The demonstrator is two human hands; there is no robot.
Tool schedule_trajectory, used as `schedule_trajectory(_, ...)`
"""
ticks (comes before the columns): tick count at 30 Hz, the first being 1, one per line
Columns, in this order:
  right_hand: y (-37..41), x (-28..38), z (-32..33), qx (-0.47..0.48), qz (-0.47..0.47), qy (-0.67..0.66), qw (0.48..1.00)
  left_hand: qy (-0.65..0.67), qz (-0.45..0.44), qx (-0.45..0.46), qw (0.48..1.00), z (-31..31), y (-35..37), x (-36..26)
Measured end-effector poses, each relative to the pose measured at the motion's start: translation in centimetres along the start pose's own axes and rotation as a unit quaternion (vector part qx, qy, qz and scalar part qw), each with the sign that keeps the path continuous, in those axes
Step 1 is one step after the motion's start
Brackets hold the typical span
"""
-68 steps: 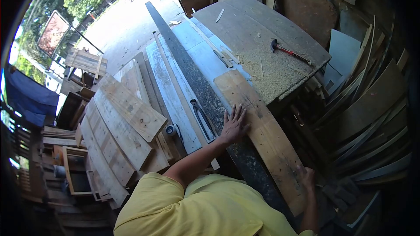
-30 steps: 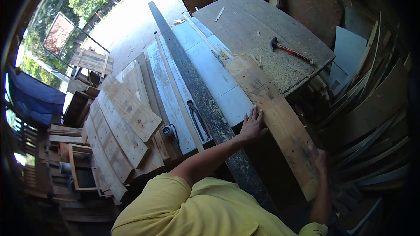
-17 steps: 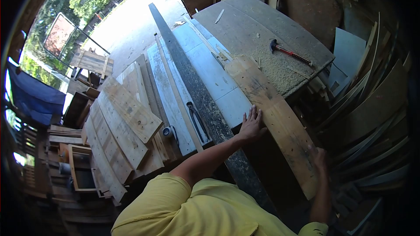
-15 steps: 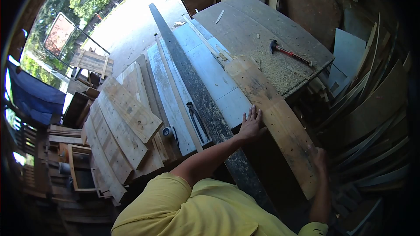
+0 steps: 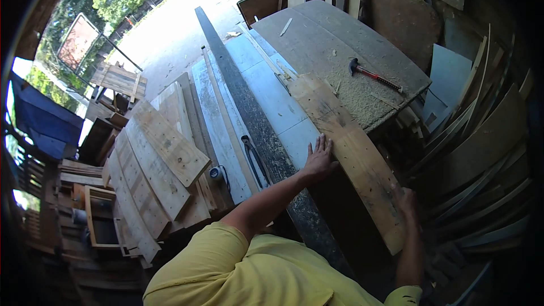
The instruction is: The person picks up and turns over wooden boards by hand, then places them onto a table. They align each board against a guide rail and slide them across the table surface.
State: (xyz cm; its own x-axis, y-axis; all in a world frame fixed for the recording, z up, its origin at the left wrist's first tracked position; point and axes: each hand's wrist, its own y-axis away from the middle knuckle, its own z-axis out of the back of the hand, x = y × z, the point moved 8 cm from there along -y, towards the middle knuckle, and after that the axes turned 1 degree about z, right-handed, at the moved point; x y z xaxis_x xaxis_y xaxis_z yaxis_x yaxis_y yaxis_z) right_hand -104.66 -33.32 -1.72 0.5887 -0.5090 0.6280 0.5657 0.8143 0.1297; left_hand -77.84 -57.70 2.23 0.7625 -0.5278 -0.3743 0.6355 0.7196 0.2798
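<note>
A long wooden board point(image 5: 354, 153) lies slanting from the sawdust-covered table down toward my body, with its near end past the table edge. My left hand point(image 5: 320, 158) rests against the board's left edge, its fingers spread. At the right edge, near the close end, my right hand point(image 5: 404, 199) grips the board, its fingers partly hidden. A long dark speckled beam point(image 5: 266, 141) runs to the left of the board, over a pale blue-white surface point(image 5: 272, 99).
A hammer point(image 5: 374, 75) lies on the brown table point(image 5: 317, 22) amid sawdust. Pincers point(image 5: 253, 156) and a tape measure point(image 5: 216, 172) sit left of the beam. Planks point(image 5: 164, 141) are stacked further left. Wood strips point(image 5: 481, 164) crowd the right side.
The board and both hands have shifted slightly to the left in view. Both hands keep their places along the board. A blurred blue shape has appeared on the far road.
</note>
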Motion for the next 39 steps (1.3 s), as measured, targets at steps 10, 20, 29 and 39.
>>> schedule_trajectory(10, -0.4, -2.2, -3.2, 0.012, 0.001, -0.025, 1.000, -0.035, 0.000, -0.005, 0.999, 1.0, -0.6, 1.9)
schedule_trajectory(20, 13.6, -9.6, 1.1, 0.014, -0.073, -0.038, 0.996, -0.125, 0.134, -0.162, 0.970, 8.2, -3.3, 16.4)
schedule_trajectory(29, 18.0, -3.2, 4.6, 0.021, -0.102, -0.016, 0.994, -0.097, -0.212, 0.144, 0.962, 2.4, 7.3, -0.2)
schedule_trajectory(39, 15.0, -1.7, -2.5, 0.036, -0.032, 0.036, 0.998, 0.013, -0.150, -0.084, 0.985, 4.5, 10.8, 1.9)
